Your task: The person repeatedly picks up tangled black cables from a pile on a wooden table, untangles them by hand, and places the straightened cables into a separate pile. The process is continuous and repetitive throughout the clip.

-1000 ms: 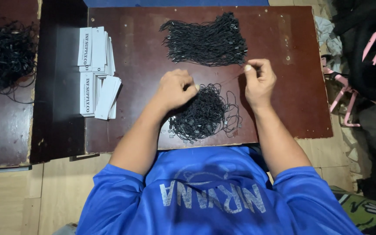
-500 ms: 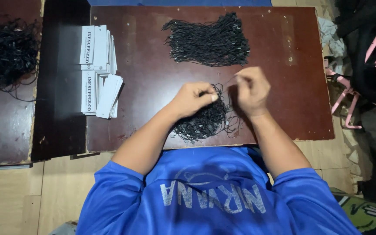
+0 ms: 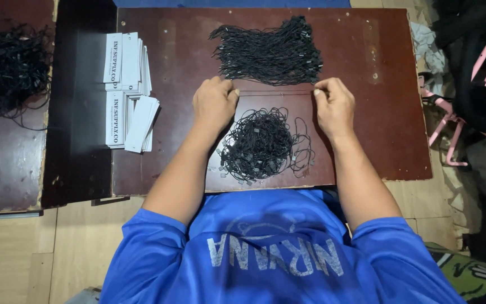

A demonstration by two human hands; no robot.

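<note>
My left hand (image 3: 215, 104) and my right hand (image 3: 334, 106) each pinch one end of a single black string (image 3: 277, 92), stretched taut and level between them over the dark brown board (image 3: 367, 135). Just beyond the string lies a straightened bundle of black strings (image 3: 271, 53) laid side by side. Below my hands sits a tangled heap of black string loops (image 3: 260, 143) with small tabs, near the board's front edge.
Two stacks of white paper tags (image 3: 126, 93) lie at the board's left side. Another tangle of black strings (image 3: 7, 70) rests on a second brown board at far left. Pink-framed objects (image 3: 451, 121) and dark bags crowd the right.
My hands rose from the tangled heap, came together over it, then spread apart toward the far bundle, pulling one string straight between them.
</note>
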